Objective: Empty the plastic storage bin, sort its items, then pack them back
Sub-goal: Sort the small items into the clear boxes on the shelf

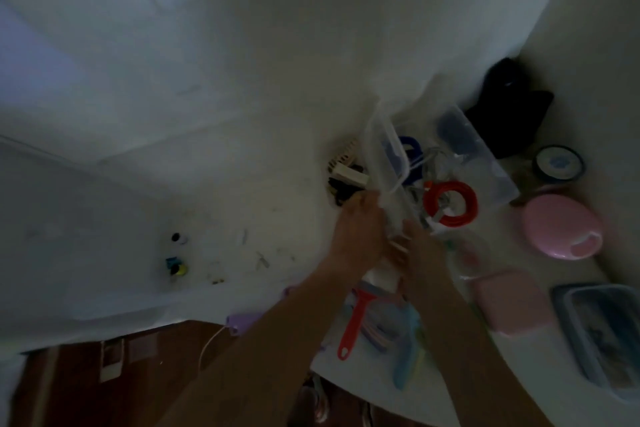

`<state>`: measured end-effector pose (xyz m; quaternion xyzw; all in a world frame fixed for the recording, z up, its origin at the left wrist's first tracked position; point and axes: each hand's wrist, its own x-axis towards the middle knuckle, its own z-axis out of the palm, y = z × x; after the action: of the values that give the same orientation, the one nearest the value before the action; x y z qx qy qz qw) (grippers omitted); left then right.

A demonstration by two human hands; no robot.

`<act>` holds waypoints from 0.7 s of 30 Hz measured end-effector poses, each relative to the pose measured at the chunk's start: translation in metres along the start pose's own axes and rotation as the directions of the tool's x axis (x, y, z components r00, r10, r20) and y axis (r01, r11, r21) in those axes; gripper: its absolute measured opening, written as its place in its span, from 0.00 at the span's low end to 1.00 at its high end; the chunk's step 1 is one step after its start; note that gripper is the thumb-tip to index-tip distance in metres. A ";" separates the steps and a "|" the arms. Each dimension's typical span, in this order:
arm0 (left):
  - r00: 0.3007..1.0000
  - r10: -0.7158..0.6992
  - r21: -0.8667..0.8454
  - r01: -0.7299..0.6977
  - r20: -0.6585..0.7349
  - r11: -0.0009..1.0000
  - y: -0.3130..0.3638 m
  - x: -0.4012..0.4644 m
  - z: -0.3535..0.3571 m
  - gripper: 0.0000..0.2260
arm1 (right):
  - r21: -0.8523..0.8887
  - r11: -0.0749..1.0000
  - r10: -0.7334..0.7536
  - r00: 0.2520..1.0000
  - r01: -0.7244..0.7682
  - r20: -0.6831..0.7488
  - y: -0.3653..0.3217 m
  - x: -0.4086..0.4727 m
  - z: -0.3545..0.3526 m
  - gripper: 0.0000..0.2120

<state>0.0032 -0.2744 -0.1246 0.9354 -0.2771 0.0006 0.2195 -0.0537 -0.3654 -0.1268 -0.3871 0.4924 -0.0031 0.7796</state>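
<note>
Hands meet at the clear plastic storage bin (pixel 446 156); left hand (pixel 360 229) grips its near rim; right hand (pixel 420 246) blurred, its grip cannot be told; red coiled cord (pixel 450 201) lies inside

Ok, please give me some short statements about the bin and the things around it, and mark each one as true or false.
1. The clear plastic bin holds a red coil. True.
2. Both hands are near the bin's front end. True: the left hand and right hand meet there.
3. The round pink case lies inside the bin. False: it lies outside, to the bin's right.
4. The red-handled tool is in the left hand. False: it lies below the hands.
</note>
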 end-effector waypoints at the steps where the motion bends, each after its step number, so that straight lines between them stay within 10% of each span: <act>1: 0.998 0.041 -0.040 -0.043 -0.047 0.998 0.003 -0.002 -0.012 0.12 | -0.116 0.986 -0.132 0.989 0.124 -0.064 0.002 -0.006 -0.004 0.03; 8: 0.970 -0.147 -0.075 0.135 -0.194 0.988 -0.060 -0.055 -0.126 0.11 | -0.451 0.674 -0.539 0.806 0.586 0.242 0.006 -0.104 0.044 0.05; 15: 0.864 -0.503 0.117 0.499 0.005 0.858 -0.235 -0.142 -0.190 0.16 | -0.556 0.365 -0.347 0.664 0.746 0.663 0.069 -0.114 0.160 0.06; 21: 0.797 -0.578 0.268 0.526 0.177 0.807 -0.334 -0.138 -0.193 0.22 | -0.746 0.102 -0.057 0.753 0.658 0.656 0.122 -0.047 0.240 0.13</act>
<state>0.0829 0.1266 -0.1042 0.9853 -0.0148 -0.1527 0.0757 0.0609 -0.1181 -0.1127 -0.8809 0.0599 0.1985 0.4255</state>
